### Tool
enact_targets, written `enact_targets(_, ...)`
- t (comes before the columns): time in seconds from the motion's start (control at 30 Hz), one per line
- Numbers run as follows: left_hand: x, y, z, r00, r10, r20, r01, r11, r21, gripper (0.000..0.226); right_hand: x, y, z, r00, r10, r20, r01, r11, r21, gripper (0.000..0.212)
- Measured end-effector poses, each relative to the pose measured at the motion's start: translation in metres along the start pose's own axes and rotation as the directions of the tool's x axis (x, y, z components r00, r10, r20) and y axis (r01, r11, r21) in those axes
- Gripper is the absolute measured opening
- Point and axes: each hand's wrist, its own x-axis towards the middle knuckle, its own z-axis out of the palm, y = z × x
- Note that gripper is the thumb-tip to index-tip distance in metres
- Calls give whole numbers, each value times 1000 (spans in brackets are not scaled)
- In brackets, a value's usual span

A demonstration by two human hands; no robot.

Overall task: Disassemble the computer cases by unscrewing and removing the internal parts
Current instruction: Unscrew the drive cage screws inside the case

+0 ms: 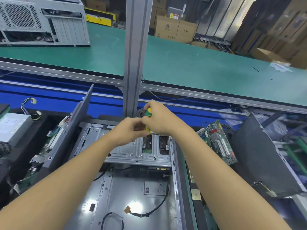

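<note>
An open grey computer case (116, 188) lies flat before me, with a metal drive cage (126, 151) across its far end. My right hand (160, 118) grips the green and yellow handle of a screwdriver (148, 121) that stands nearly upright, its tip down on the cage beside a small green board. My left hand (128, 130) pinches the lower end of the handle from the left. A loose black cable with a brown connector (127, 209) lies on the case floor.
A removed motherboard (219, 141) leans at the right beside a dark case (259, 156). At the left a grey side panel (71, 128) stands upright, next to a power supply (13, 127). A metal post (135, 55) rises ahead. A white case (43, 22) sits on the green conveyor (199, 68).
</note>
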Motion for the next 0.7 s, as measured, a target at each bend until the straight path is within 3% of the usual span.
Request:
enact_targets(0.13, 4, 0, 5, 991, 3, -134, 21, 983, 180, 25, -2, -1, 6, 999, 41, 26, -43, 995, 93, 28)
enact_targets(0.23, 8, 5, 12, 980, -19, -196, 73, 960, 271, 32, -5, -6, 8, 980, 79, -181, -105, 985, -137, 59)
enact_targets(0.3, 10, 9, 15, 980, -30, -199, 95, 941, 324, 35, -6, -9, 5, 966, 50, -254, -105, 972, -210, 54)
enact_targets(0.37, 9, 11, 11, 990, -39, -134, 76, 956, 285, 35, -6, -10, 3, 974, 3, -228, -44, 983, -177, 40)
enact_targets(0.5, 0, 6, -6, 1000, -29, 3, 29, 1000, -6, 37, -7, -9, -6, 990, -58, -127, 47, 995, -85, 13)
enact_targets(0.63, 4, 3, -4, 996, -3, -94, 0, 1000, -28, 41, -9, -8, -10, 999, -47, -12, 48, 993, 104, 35)
enact_targets(0.7, 7, 8, 0, 994, 31, -109, -28, 999, 29, 47, -10, -8, -5, 999, -14, 28, 11, 994, 109, 26)
